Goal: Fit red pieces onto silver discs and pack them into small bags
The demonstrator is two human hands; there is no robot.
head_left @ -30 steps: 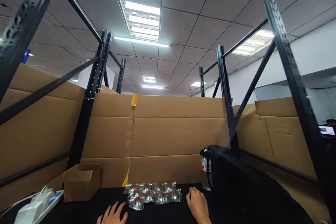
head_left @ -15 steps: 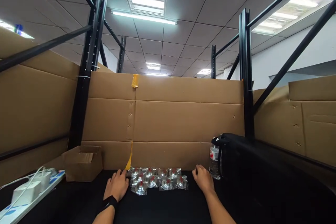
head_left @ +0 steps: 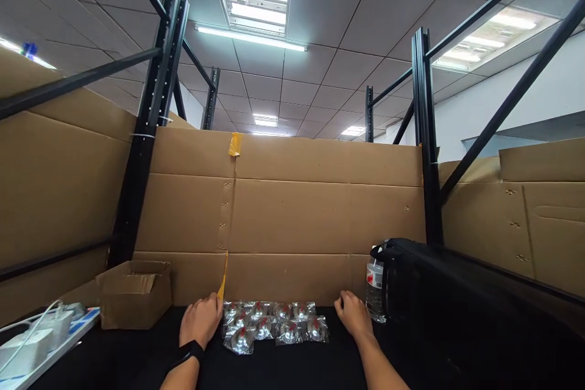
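Several clear plastic packets [head_left: 265,324], each with a round silvery piece that has a red spot in its middle, lie in two uneven rows on the black tabletop. What exactly the pieces are is too small to tell. My left hand [head_left: 201,320], with a black band on its wrist, rests just left of the packets, fingers loosely bent and nothing seen in them. On the other side, my right hand [head_left: 354,315] lies on the table apart from the packets, its fingers loosely curled with nothing visible in them. A water bottle [head_left: 375,289] stands just right of it.
A small open cardboard box [head_left: 134,298] stands at the back left, near a white power strip [head_left: 59,347] with plugs and cables. A black bag [head_left: 448,304] fills the right side. Cardboard walls [head_left: 292,219] and black rack posts [head_left: 427,152] enclose the table.
The view has tilted slightly upward, so the table things sit lower in the picture. My left hand's fingers are a little more bent; my right hand has barely moved.
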